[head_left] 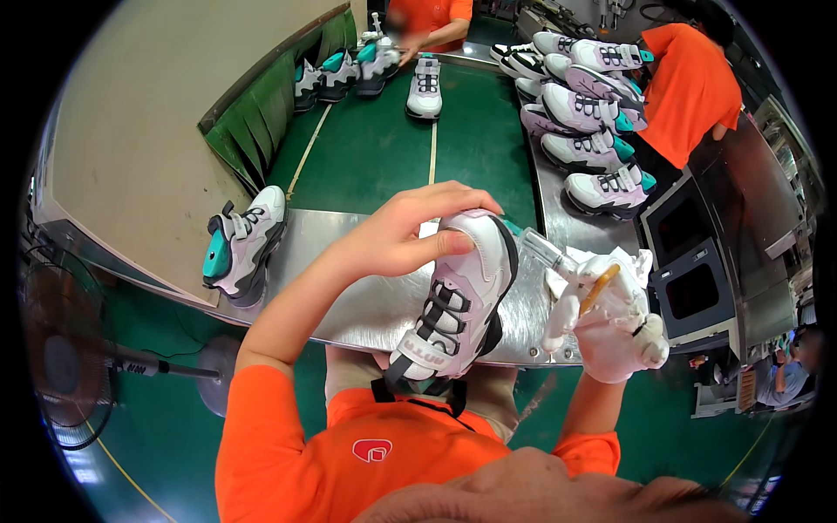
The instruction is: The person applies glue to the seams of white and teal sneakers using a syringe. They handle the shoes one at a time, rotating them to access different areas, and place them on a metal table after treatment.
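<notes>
My left hand (427, 231) is closed on the toe of a white and pale lilac sneaker (449, 305), thumb on the upper and fingers over the far side. The sneaker has black laces, and its heel points toward my body over the table's near edge. My right hand (610, 327), in a white glove, grips a clear tube-like plastic applicator (547, 251). The applicator's tip points at the sneaker's toe; I cannot tell if it touches. An amber strip (600, 288) lies across the gloved fingers. Behind that hand is a crumpled white cloth (643, 261).
A green conveyor belt (375, 148) runs away from the metal table edge (349, 301). One sneaker (248, 244) stands at left, another (425, 87) farther along the belt. Stacked sneakers (593, 113) fill the right-hand ledge. Co-workers in orange stand at the far end (449, 22) and right (689, 87).
</notes>
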Demonstrator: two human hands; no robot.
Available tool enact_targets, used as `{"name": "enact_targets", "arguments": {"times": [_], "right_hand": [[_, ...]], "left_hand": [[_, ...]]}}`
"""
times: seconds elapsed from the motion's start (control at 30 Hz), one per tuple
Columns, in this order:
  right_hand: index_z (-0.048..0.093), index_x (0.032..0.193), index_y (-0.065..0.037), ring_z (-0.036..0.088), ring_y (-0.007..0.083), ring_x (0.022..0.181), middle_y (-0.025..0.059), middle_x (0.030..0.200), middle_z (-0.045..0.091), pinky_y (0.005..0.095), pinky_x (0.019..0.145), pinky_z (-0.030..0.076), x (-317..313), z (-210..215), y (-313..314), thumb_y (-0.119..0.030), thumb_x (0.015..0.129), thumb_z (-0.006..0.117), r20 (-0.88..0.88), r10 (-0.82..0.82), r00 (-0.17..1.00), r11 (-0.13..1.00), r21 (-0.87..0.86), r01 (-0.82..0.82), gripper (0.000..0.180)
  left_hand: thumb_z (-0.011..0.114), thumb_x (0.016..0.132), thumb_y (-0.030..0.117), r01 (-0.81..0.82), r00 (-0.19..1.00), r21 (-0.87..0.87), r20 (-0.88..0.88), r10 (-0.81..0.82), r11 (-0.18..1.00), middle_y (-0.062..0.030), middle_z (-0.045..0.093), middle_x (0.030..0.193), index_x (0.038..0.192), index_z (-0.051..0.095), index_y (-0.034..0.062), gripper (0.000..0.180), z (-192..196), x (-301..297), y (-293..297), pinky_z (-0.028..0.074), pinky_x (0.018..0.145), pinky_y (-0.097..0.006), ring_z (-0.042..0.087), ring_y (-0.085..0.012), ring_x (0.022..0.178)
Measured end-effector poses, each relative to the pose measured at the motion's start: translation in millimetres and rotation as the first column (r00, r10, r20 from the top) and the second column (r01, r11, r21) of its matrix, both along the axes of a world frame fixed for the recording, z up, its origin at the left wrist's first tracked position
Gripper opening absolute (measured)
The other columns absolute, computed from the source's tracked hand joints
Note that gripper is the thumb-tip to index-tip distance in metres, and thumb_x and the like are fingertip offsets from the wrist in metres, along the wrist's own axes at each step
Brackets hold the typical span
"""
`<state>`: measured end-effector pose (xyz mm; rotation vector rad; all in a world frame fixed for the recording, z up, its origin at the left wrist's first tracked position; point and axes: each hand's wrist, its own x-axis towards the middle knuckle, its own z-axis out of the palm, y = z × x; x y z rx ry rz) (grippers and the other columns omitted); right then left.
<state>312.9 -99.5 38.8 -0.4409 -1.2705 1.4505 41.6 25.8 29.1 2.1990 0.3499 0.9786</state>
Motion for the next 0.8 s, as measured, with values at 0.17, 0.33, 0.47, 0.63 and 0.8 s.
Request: {"name": "enact_targets", "arguments": {"times": [0.17, 0.33, 0.47, 0.63, 0.8], "right_hand": [[0.060, 0.106, 0.007, 0.064, 0.0368, 0.065, 0.0213, 0.111, 0.058, 0.0493, 0.090, 0.052, 0.6, -5.3, 9.6, -0.060, 0.053, 0.081, -0.032, -0.020, 0.999, 1.000, 0.012, 0.021, 0.088], [0.052, 0.114, 0.018, 0.064, 0.0350, 0.067, 0.0245, 0.104, 0.060, 0.0444, 0.083, 0.053, 11.7, -15.7, 9.3, -0.055, 0.050, 0.083, -0.047, -0.093, 0.995, 0.995, 0.013, 0.094, 0.102], [0.050, 0.118, 0.023, 0.065, 0.0330, 0.082, 0.0289, 0.101, 0.062, 0.0388, 0.069, 0.054, 7.7, -14.2, 20.7, -0.047, 0.050, 0.089, 0.015, -0.056, 0.998, 0.997, -0.058, 0.057, 0.105], [0.045, 0.123, 0.025, 0.066, 0.0338, 0.085, 0.0300, 0.102, 0.062, 0.0389, 0.073, 0.056, -4.8, -29.5, 41.3, -0.046, 0.049, 0.091, -0.128, 0.111, 0.986, 0.993, -0.017, -0.114, 0.112], [0.045, 0.126, 0.023, 0.067, 0.0352, 0.087, 0.0316, 0.107, 0.062, 0.0414, 0.075, 0.056, -5.4, -52.5, 47.3, -0.032, 0.049, 0.087, -0.224, 0.044, 0.974, 0.986, -0.150, -0.079, 0.103]], "left_hand": [[0.065, 0.086, 0.016, 0.020, 1.000, 0.015, 0.000, -0.020, 1.000, -0.0116, 0.064, 0.116, 0.123, 0.061, 0.0012, 0.040, 2.2, 3.5, 3.5, 0.046, 0.095, -0.036, 0.060, -0.0280, 0.109], [0.065, 0.085, 0.016, 0.016, 0.999, -0.045, -0.030, -0.018, 0.999, -0.0117, 0.064, 0.115, 0.123, 0.061, 0.0009, 0.042, 2.8, 6.9, 4.1, 0.046, 0.094, -0.034, 0.060, -0.0257, 0.107], [0.067, 0.086, 0.023, -0.026, 1.000, -0.079, -0.010, 0.025, 0.997, -0.0113, 0.062, 0.115, 0.123, 0.060, -0.0008, 0.044, -7.8, -3.2, 13.4, 0.046, 0.093, -0.032, 0.059, -0.0208, 0.106], [0.067, 0.092, 0.037, -0.039, 0.998, -0.244, 0.038, 0.050, 0.969, -0.0099, 0.059, 0.118, 0.127, 0.057, -0.0025, 0.054, -26.0, -12.0, 24.0, 0.046, 0.092, -0.030, 0.057, -0.0178, 0.106], [0.069, 0.091, 0.037, -0.063, 0.987, -0.416, 0.111, 0.120, 0.907, -0.0083, 0.060, 0.118, 0.131, 0.055, -0.0023, 0.057, -39.3, -15.3, 32.6, 0.045, 0.092, -0.028, 0.058, -0.0160, 0.106]]}}
